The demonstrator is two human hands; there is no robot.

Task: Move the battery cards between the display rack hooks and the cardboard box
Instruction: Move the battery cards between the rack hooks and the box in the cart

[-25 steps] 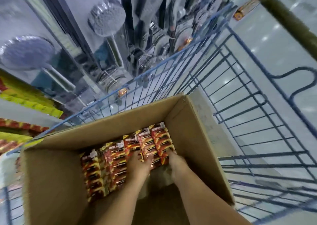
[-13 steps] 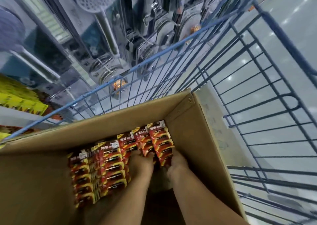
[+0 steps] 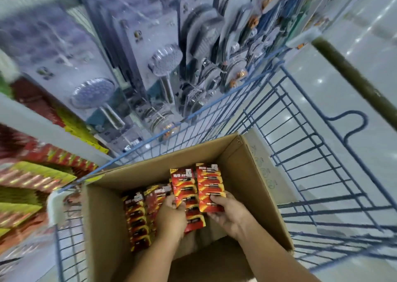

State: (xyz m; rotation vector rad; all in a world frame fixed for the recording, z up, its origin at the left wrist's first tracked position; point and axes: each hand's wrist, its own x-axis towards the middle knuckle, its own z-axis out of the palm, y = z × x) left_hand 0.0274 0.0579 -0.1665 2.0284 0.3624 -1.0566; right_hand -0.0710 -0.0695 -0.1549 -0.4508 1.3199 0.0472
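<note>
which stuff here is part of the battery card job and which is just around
Job: cardboard box; battery cards held by left hand and right hand; card rows in box.
Around: blue wire cart; shower heads.

Both forearms are cut off by the bottom edge. The left hand [image 3: 171, 215] covers the lower part of one stack of cards [image 3: 184, 187]; the right hand [image 3: 227, 215] covers the bottom of the other stack [image 3: 209, 185]. Print on the cards is too small to read. The box [image 3: 253, 187] hides its own floor near the viewer, and its near wall runs out of frame. Shelf goods [image 3: 32, 174] at far left are smeared by motion blur, and hanging shower heads [image 3: 165, 60] are soft.
</note>
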